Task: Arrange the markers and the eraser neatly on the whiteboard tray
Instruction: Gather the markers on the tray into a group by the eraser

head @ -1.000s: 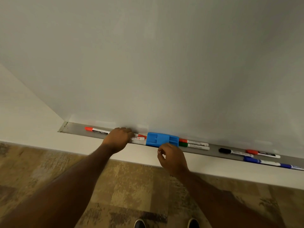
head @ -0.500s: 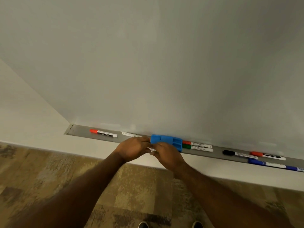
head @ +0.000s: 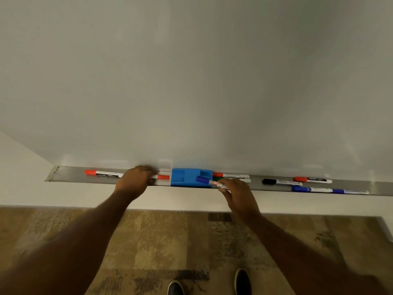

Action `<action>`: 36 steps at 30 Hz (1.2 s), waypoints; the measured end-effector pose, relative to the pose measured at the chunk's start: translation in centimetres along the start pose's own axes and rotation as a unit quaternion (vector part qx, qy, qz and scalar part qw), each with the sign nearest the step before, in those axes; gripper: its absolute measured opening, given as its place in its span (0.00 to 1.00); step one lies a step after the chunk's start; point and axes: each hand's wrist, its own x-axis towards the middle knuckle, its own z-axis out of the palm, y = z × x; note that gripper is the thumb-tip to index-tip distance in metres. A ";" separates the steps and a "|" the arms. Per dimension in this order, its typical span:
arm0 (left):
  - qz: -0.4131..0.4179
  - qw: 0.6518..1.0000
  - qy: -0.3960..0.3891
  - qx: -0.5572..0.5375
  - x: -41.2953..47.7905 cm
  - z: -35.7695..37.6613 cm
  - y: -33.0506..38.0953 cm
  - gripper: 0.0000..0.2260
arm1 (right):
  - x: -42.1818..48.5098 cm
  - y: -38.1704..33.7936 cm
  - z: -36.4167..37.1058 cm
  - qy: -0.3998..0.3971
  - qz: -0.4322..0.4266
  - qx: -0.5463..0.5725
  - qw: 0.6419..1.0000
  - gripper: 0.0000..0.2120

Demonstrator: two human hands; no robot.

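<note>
While pinching blue marker [head: 209, 182] at barrel, right hand [head: 238, 193] hovers over blue eraser [head: 187, 177] on tray [head: 70, 175]. Left hand [head: 135, 179] curled on red marker [head: 162, 177]. Likely light, stiff, slick, rolls easily; grip mid-barrel.

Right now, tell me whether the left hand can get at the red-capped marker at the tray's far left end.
Probably yes: that red-capped marker lies uncovered on the tray just left of the left hand, with nothing between them.
</note>
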 end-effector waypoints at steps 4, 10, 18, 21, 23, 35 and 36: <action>0.010 1.000 0.010 0.022 0.2 0.1 0.2 0.16 | -0.4 2.9 -1.4 0.006 0.009 -0.008 1.000 0.12; 0.019 0.998 0.028 0.056 -0.6 -0.5 0.4 0.13 | -0.1 5.5 -1.9 0.014 0.016 -0.056 0.998 0.12; 0.040 0.995 0.088 0.031 -2.4 -0.9 1.5 0.10 | 0.1 7.1 -1.1 -0.026 0.022 -0.083 0.996 0.13; 0.048 0.993 0.108 0.012 -2.3 -1.1 2.7 0.09 | 0.4 7.5 -1.0 -0.029 0.009 -0.081 0.996 0.13; 0.059 0.991 0.122 0.001 -2.1 -1.1 3.8 0.09 | 0.5 7.6 -1.0 -0.035 0.002 -0.086 0.996 0.13; 0.124 0.981 0.143 -0.026 -1.0 -1.2 11.2 0.12 | 0.7 8.1 -1.3 -0.001 -0.017 -0.071 0.997 0.16; 0.128 0.980 0.147 -0.030 -0.9 -1.1 11.8 0.09 | 0.8 8.0 -1.2 0.005 -0.020 -0.063 0.998 0.16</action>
